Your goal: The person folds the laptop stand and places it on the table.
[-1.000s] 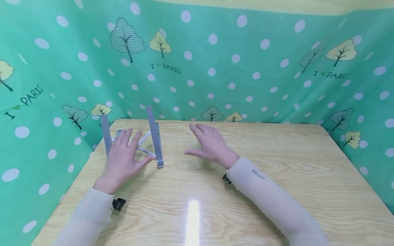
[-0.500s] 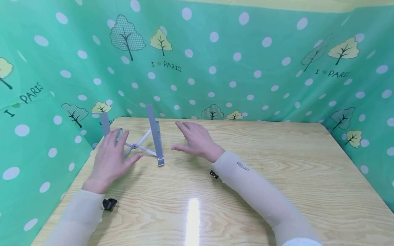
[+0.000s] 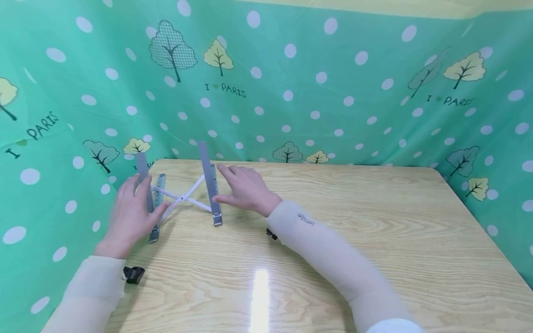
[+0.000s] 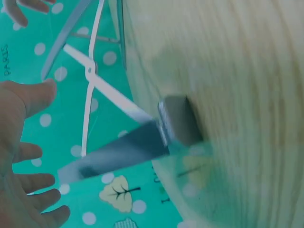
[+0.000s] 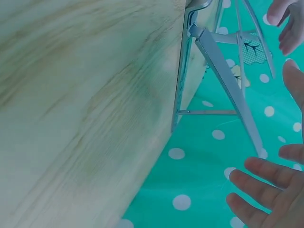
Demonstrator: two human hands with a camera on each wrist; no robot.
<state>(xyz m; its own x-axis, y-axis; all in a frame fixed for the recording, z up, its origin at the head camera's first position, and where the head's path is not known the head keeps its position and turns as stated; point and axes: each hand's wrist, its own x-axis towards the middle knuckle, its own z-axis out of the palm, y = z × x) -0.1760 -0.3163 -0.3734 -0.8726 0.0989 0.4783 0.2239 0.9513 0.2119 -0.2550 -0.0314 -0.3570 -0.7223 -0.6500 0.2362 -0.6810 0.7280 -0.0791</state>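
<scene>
While the left hand (image 3: pixel 128 212) and right hand (image 3: pixel 247 190) flank the metal stand (image 3: pixel 182 198) at the table's (image 3: pixel 200 277) 10 o'clock, fingers extended and gripping nothing, uneven pressure from one side could skew or slide it.

Two grips (image 3: pixel 128 215) (image 3: pixel 246 188), one stand (image 3: pixel 182 198), one table (image 3: pixel 354 203).

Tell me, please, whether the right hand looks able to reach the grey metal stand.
Probably yes: the right hand is beside the grey metal stand, with no object seen between them; the left hand is at the stand's opposite side, out of the way.
</scene>
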